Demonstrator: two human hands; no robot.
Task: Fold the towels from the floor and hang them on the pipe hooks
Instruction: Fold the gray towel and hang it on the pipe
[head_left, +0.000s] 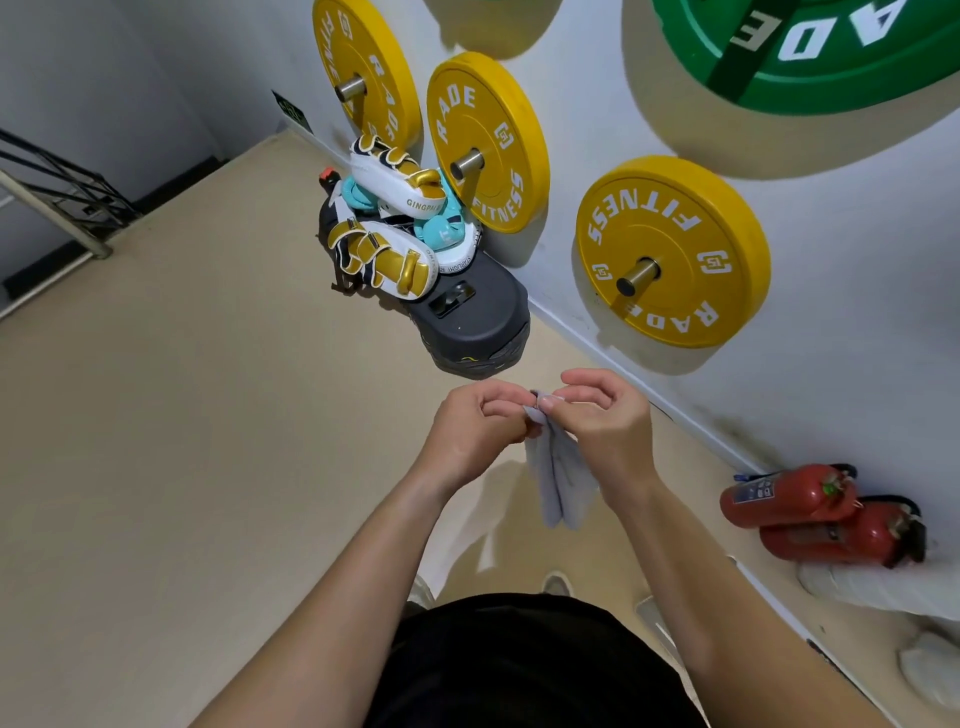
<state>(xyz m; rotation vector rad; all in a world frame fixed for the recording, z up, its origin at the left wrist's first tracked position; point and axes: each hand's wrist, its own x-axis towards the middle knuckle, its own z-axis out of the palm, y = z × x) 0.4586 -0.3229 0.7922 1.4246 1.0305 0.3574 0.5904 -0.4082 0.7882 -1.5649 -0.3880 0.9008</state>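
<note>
Both hands meet mid-air above the floor (182, 415). Left hand (475, 431) and right hand (605, 421) pinch the towel (561, 478) top edge; folded cloth hangs straight down below the fingers.

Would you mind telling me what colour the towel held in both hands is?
The towel is pale grey-lavender, seen in the head view.

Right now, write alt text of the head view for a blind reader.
The left hand and right hand pinch the top of a pale grey cloth towel hanging between them. Yellow round weight plates sit on wall pegs; two red fire extinguishers lie below.
</note>
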